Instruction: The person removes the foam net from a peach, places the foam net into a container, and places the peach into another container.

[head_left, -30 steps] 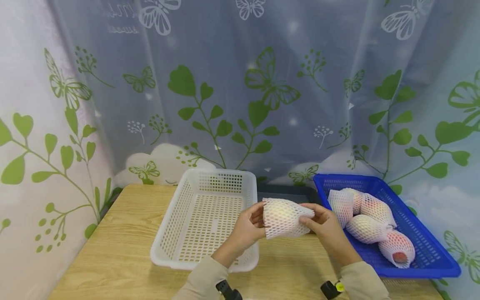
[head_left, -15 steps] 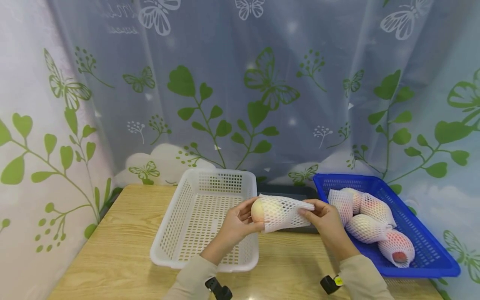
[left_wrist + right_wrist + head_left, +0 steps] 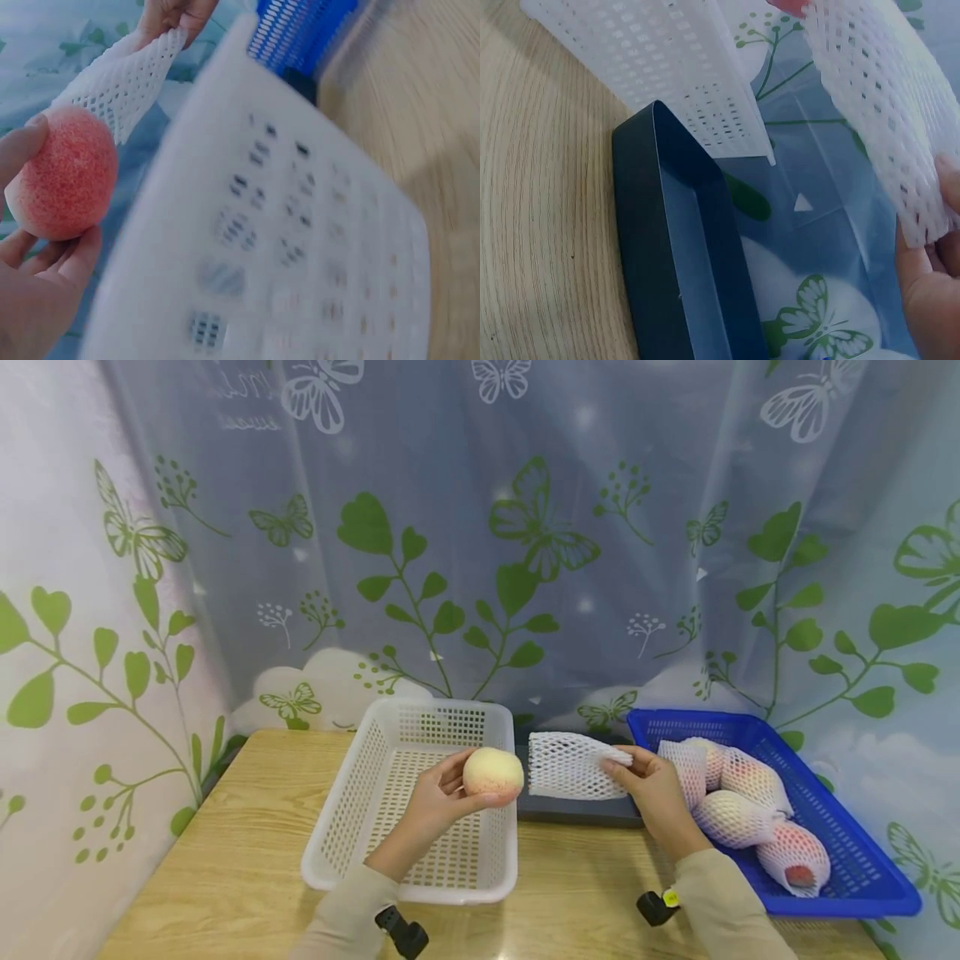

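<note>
The back of the frame is filled by a patterned curtain [image 3: 450, 468], and the foreground by a wooden table [image 3: 225, 827]. At lower right a blue basket [image 3: 840, 906] is set, its high sides apparently useful for keeping five net-wrapped fruits [image 3: 731, 818] from rolling. Left of centre a white basket [image 3: 457, 895] is placed within the left arm's reach, its open top uncovered. Between the two, a dark tray [image 3: 577, 812] is partly hidden by what is held in front of it. Right of centre, the gathered end of a white foam net [image 3: 573, 767] is pinched between thumb and fingers by the right hand [image 3: 652, 789], so its wide mouth is left free, turned leftward. Near the centre, a bare peach [image 3: 492, 772] is gripped about its sides by the left hand [image 3: 435, 802], probably for a steady hold; it is seen against the white basket's right side, apart from the net.
</note>
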The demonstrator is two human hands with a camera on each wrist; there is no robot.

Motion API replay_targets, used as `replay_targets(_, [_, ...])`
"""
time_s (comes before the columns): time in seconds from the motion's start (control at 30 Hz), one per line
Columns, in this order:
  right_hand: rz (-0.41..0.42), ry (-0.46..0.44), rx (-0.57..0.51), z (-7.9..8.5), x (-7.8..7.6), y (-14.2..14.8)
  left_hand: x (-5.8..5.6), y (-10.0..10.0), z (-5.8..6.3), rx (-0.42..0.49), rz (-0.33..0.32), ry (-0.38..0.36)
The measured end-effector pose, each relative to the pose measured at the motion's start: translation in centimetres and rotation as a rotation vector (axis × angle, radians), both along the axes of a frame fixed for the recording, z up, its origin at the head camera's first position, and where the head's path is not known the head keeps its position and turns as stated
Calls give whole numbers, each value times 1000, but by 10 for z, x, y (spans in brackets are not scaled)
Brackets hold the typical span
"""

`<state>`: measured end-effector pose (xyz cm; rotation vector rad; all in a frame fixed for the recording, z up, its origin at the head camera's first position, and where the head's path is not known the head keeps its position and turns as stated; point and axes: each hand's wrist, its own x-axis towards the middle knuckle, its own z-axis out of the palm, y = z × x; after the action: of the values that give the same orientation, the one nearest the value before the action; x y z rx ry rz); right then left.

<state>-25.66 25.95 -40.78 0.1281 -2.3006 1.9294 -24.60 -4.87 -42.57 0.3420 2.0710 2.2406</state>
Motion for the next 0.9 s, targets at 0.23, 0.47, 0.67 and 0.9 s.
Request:
replay_targets(0.23, [-82, -70, -24, -9, -19, 1, -8, -25, -12, -85, 73, -54])
replay_targets(0.47, [-132, -190, -5, -18, -38, -3, -17, -52, -21, -261, 105, -101])
replay_targets(0.67, [-130, -240, 59, -36, -54, -8, -20, -72, -24, -362, 90, -157])
replay_targets(0.9, [-127, -245, 169, -65, -66, -11, -18, -84, -24, -446, 61, -195])
